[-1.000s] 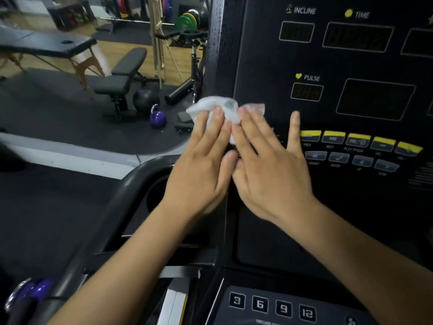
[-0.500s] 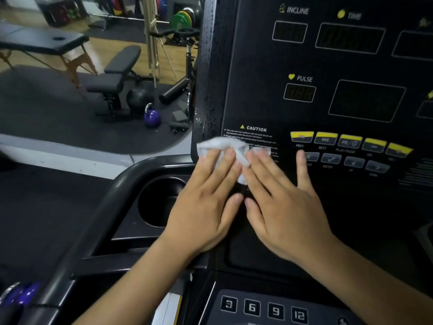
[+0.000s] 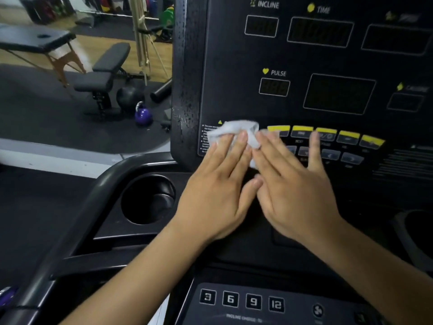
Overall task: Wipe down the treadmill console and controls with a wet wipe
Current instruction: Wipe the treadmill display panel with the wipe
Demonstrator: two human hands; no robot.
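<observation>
White wet wipe (image 3: 234, 130) pinned under your left grip (image 3: 218, 191) and right grip (image 3: 297, 191), both flat-fingered, nothing clenched, at console (image 3: 234, 55) lower left beside yellow buttons (image 3: 325, 132); left edge looks wet, displays (image 3: 339, 93) and buttons probably left to do

The flat black treadmill console panel (image 3: 229, 66) is showing the white labels INCLINE, TIME and PULSE above dark display windows (image 3: 261, 26). The black lower keypad strip (image 3: 241, 287) is carrying square keys (image 3: 230, 299) numbered 3, 6, 9, 12. Smaller print is staying too blurred to read.
</observation>
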